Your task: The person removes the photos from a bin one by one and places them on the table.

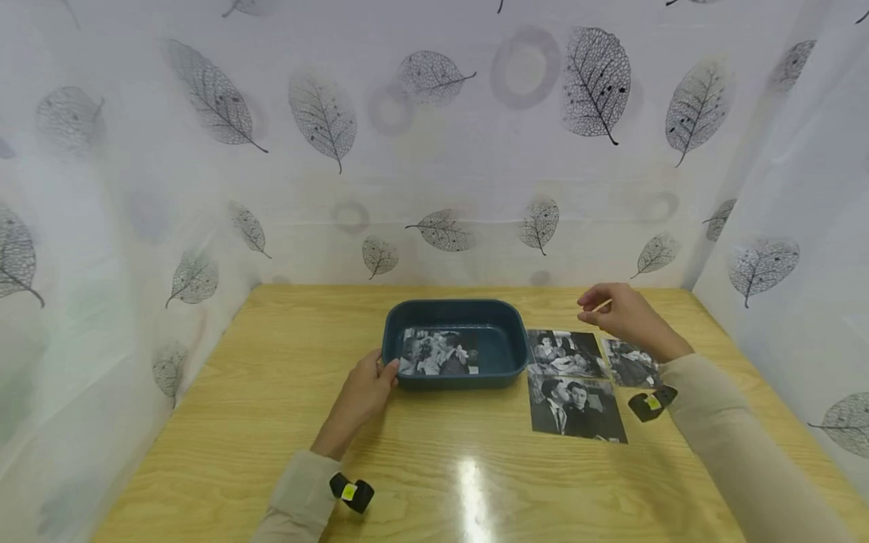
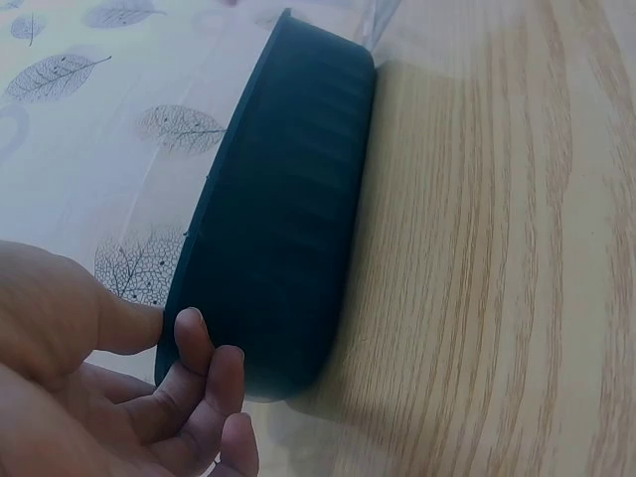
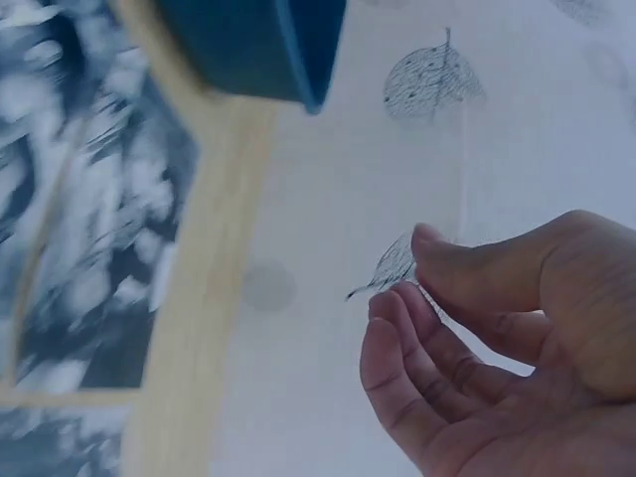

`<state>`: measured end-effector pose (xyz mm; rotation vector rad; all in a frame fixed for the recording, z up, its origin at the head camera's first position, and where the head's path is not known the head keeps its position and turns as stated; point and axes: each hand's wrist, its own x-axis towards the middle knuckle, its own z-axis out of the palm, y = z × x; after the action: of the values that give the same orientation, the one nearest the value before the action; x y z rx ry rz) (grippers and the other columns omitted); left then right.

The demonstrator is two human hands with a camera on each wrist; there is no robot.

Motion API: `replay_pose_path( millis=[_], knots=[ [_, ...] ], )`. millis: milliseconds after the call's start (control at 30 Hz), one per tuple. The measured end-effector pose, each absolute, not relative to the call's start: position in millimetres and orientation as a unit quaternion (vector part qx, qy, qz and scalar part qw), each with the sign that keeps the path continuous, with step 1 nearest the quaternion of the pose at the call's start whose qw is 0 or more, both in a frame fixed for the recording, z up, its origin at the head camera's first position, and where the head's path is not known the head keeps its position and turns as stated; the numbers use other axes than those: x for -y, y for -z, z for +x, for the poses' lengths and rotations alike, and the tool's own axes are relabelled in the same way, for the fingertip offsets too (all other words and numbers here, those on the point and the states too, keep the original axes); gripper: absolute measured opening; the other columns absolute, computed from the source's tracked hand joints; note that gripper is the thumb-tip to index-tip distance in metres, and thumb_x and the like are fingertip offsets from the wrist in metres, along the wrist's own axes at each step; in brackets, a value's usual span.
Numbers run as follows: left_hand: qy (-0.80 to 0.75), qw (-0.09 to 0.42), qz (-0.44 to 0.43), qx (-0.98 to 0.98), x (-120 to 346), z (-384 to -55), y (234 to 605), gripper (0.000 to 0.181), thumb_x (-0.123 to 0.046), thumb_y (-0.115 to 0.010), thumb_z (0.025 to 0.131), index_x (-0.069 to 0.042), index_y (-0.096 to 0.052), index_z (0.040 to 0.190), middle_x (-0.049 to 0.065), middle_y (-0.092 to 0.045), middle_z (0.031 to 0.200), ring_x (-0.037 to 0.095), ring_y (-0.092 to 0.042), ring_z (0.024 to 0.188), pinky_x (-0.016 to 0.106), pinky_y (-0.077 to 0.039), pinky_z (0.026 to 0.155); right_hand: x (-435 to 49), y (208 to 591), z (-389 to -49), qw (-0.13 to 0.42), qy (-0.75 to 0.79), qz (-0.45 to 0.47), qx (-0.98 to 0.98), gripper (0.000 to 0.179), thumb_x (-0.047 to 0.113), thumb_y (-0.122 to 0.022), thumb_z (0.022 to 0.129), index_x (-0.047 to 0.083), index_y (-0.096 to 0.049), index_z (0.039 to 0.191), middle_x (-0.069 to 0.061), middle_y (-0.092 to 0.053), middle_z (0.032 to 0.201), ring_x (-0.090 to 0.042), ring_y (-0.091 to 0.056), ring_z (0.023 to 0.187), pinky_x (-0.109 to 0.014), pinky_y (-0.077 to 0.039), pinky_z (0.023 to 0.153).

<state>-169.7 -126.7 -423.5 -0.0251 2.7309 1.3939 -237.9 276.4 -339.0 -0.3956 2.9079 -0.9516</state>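
The left hand (image 1: 361, 391) pinches the near left corner of a deep-blue rectangular tray (image 1: 462, 382), with one black-and-white photograph (image 1: 434, 353) lying inside, just beyond the fingertips. Farther right of that grip, three more photographs (image 1: 577, 411) remain on the wood-grain table (image 1: 271, 347), so seemingly one is in, three out; above them the right hand (image 1: 631, 318) hovers, fingers loosely bent, holding nothing.

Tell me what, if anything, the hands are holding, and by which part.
The left hand holds the tray by the rim at its near left corner; the right hand holds nothing.
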Motion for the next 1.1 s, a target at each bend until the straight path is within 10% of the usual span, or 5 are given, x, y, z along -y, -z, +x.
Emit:
replay_pose_path(
  millis=[533,1100],
  knots=[
    [-0.458,0.049,-0.011,-0.888,124.3,-171.3,422.6,0.044,-0.021,-0.050,0.108,0.006,-0.046,0.143,0.010,-0.066,0.086,0.018,-0.054,0.069,0.038,-0.045,0.071,-178.9,354.6,-287.0,0.026,0.317,-0.203,-0.926,0.042,0.018,-0.075,0.094,-0.007,-0.063,0.125,-0.027,-0.063,0.121,-0.039,-0.064,0.106,-0.050,-0.052,0.089],
    [-0.457,0.048,-0.019,-0.888,125.2,-172.2,424.6,0.036,-0.021,-0.050,0.108,0.002,-0.054,0.136,0.009,-0.065,0.084,0.018,-0.050,0.066,0.033,-0.040,0.062,-118.6,402.5,-281.8,0.180,0.162,-0.226,-0.944,0.070,0.040,-0.087,0.080,-0.007,-0.059,0.123,-0.022,-0.056,0.123,-0.037,-0.057,0.113,-0.049,-0.048,0.096]
  ],
)
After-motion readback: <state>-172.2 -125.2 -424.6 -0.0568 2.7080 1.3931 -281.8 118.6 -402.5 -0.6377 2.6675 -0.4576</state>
